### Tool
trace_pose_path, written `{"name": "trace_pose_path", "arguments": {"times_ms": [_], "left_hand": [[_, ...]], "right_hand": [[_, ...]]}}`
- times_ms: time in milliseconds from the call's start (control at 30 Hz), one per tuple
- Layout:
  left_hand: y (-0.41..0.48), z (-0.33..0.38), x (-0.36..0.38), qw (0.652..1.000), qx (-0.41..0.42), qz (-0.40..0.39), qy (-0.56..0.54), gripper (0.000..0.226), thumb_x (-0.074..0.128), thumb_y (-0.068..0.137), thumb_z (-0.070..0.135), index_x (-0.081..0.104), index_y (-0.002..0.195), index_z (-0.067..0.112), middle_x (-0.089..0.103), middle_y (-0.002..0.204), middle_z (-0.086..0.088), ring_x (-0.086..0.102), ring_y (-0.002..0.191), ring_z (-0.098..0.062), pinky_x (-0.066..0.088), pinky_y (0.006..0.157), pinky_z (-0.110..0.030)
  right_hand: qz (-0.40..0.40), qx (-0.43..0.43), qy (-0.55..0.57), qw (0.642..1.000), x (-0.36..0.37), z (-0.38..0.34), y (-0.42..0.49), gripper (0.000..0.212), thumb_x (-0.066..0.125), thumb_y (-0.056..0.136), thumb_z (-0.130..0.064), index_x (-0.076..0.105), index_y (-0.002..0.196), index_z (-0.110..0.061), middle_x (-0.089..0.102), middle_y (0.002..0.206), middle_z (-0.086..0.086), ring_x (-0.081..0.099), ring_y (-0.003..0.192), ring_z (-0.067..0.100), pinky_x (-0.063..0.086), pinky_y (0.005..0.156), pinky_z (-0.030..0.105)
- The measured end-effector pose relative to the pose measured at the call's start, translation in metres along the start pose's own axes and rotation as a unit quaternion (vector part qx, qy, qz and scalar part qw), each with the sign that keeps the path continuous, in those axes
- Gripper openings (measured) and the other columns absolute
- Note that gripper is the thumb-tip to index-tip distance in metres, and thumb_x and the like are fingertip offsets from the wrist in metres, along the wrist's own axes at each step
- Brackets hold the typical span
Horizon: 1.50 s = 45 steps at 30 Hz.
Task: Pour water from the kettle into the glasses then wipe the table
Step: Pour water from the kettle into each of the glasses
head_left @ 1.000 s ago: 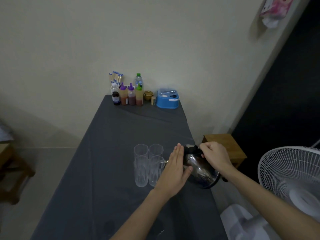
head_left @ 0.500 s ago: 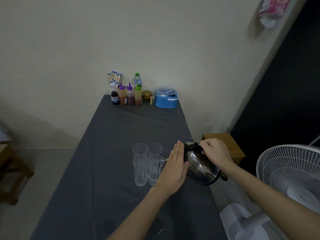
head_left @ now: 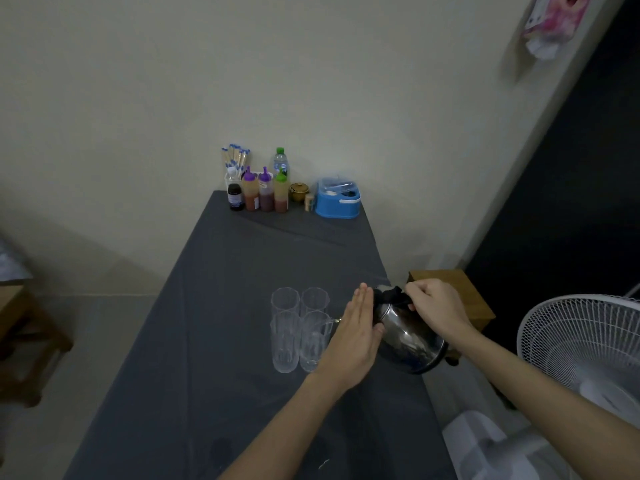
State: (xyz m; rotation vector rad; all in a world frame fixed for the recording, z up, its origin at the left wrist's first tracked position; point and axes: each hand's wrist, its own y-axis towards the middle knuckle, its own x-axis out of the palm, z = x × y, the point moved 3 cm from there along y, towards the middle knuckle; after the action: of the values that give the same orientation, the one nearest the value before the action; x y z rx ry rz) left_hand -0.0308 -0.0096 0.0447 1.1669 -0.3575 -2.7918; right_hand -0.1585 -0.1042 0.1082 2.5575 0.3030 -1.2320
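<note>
A shiny steel kettle (head_left: pixel 407 337) is tilted left over the table, its spout at the rim of the near right glass (head_left: pixel 313 341). My right hand (head_left: pixel 438 311) grips its black handle from above. My left hand (head_left: pixel 356 341) lies flat, fingers straight, pressed against the kettle's left side. Several clear tall glasses stand in a tight cluster: near left (head_left: pixel 284 344), far left (head_left: pixel 284 299), far right (head_left: pixel 314 299). A little water shows at the bottom of the near right glass. The table (head_left: pixel 225 306) wears a dark grey cloth.
Sauce bottles (head_left: pixel 265 190), a water bottle (head_left: pixel 281 161), chopsticks (head_left: pixel 235 157), a small pot (head_left: pixel 299 191) and a blue box (head_left: pixel 337 199) stand at the far end by the wall. A white fan (head_left: pixel 581 344) and wooden stool (head_left: pixel 450 292) stand right; a wooden bench (head_left: pixel 20 341) left.
The kettle has tipped a little further toward the near right glass, both hands staying on it. The glasses have not moved.
</note>
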Motion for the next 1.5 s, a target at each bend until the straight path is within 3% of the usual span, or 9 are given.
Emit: {"name": "trace_pose_path", "arguments": {"times_ms": [133, 233, 367, 667, 933, 1100, 1233, 1433, 1500], "left_hand": [[0.001, 0.0, 0.0, 1.0, 0.003, -0.009, 0.012, 0.064, 0.02, 0.101, 0.039, -0.005, 0.151, 0.007, -0.008, 0.161, -0.003, -0.01, 0.146, -0.01, -0.011, 0.114, -0.016], [0.004, 0.0, 0.0, 0.999, 0.012, -0.023, 0.034, 0.06, 0.022, 0.103, 0.034, -0.004, 0.151, 0.007, -0.006, 0.161, -0.005, -0.009, 0.147, -0.011, -0.009, 0.115, -0.019], [0.006, 0.002, 0.0, 0.997, 0.028, -0.045, 0.059, 0.072, 0.005, 0.093, 0.049, -0.001, 0.151, 0.007, -0.003, 0.161, -0.007, -0.01, 0.145, -0.009, -0.012, 0.115, -0.019], [0.007, 0.006, -0.016, 0.992, 0.055, -0.044, 0.104, 0.074, 0.003, 0.09, 0.047, 0.007, 0.151, 0.005, 0.001, 0.161, -0.008, -0.002, 0.148, -0.015, -0.019, 0.112, -0.022], [-0.003, -0.006, -0.035, 0.997, 0.023, -0.013, 0.074, 0.072, 0.005, 0.092, 0.048, 0.003, 0.151, 0.008, -0.002, 0.161, -0.004, -0.011, 0.142, -0.004, -0.013, 0.113, -0.015], [-0.011, -0.014, -0.038, 0.999, -0.006, 0.021, 0.041, 0.056, 0.025, 0.105, 0.028, -0.001, 0.151, 0.009, -0.004, 0.161, -0.001, -0.009, 0.145, -0.005, -0.012, 0.112, -0.012], [-0.014, -0.014, -0.039, 0.999, -0.014, 0.039, 0.018, 0.056, 0.027, 0.104, 0.025, 0.001, 0.152, 0.009, -0.003, 0.161, -0.001, -0.009, 0.145, -0.006, -0.011, 0.112, -0.011], [-0.013, -0.017, -0.038, 0.999, -0.029, 0.041, -0.007, 0.058, 0.028, 0.104, 0.027, 0.0, 0.152, 0.01, -0.006, 0.161, 0.002, -0.01, 0.146, -0.005, -0.009, 0.114, -0.013], [-0.013, -0.017, -0.038, 0.998, -0.037, 0.043, -0.014, 0.063, 0.023, 0.101, 0.041, 0.0, 0.152, 0.011, -0.005, 0.161, 0.002, -0.01, 0.145, -0.004, -0.009, 0.113, -0.011]], "right_hand": [[0.008, 0.029, 0.035, 0.999, 0.004, 0.008, -0.004, 0.043, 0.051, 0.087, -0.024, 0.051, 0.044, -0.019, 0.05, 0.039, -0.009, 0.048, 0.044, 0.009, 0.037, 0.053, 0.03], [0.016, 0.063, 0.087, 0.994, 0.007, 0.016, -0.011, 0.04, 0.052, 0.087, -0.023, 0.053, 0.047, -0.018, 0.05, 0.04, -0.006, 0.048, 0.045, 0.01, 0.037, 0.053, 0.031], [0.043, 0.112, 0.14, 0.983, 0.012, 0.024, -0.022, 0.04, 0.051, 0.088, -0.018, 0.051, 0.048, -0.014, 0.05, 0.045, -0.002, 0.048, 0.048, 0.014, 0.034, 0.052, 0.029], [0.083, 0.174, 0.222, 0.956, 0.023, 0.027, -0.032, 0.034, 0.051, 0.088, -0.019, 0.055, 0.056, -0.01, 0.051, 0.05, 0.005, 0.049, 0.053, 0.023, 0.034, 0.054, 0.03], [0.046, 0.122, 0.181, 0.975, 0.03, -0.004, -0.018, 0.036, 0.051, 0.088, -0.025, 0.054, 0.052, -0.016, 0.053, 0.049, -0.001, 0.052, 0.052, 0.018, 0.037, 0.055, 0.031], [0.015, 0.081, 0.141, 0.987, 0.031, -0.021, -0.011, 0.043, 0.05, 0.087, -0.024, 0.047, 0.045, -0.019, 0.047, 0.04, -0.006, 0.047, 0.046, 0.014, 0.034, 0.053, 0.029], [-0.006, 0.059, 0.116, 0.991, 0.028, -0.03, -0.006, 0.041, 0.049, 0.086, -0.023, 0.05, 0.046, -0.018, 0.048, 0.039, -0.007, 0.048, 0.047, 0.015, 0.035, 0.054, 0.03], [-0.018, 0.033, 0.07, 0.997, 0.021, -0.039, 0.001, 0.045, 0.051, 0.087, -0.024, 0.05, 0.043, -0.016, 0.05, 0.036, -0.011, 0.049, 0.046, 0.015, 0.033, 0.053, 0.031], [-0.015, 0.022, 0.05, 0.998, 0.019, -0.044, 0.001, 0.045, 0.051, 0.087, -0.023, 0.049, 0.042, -0.016, 0.05, 0.035, -0.011, 0.049, 0.046, 0.014, 0.033, 0.052, 0.03]]}}
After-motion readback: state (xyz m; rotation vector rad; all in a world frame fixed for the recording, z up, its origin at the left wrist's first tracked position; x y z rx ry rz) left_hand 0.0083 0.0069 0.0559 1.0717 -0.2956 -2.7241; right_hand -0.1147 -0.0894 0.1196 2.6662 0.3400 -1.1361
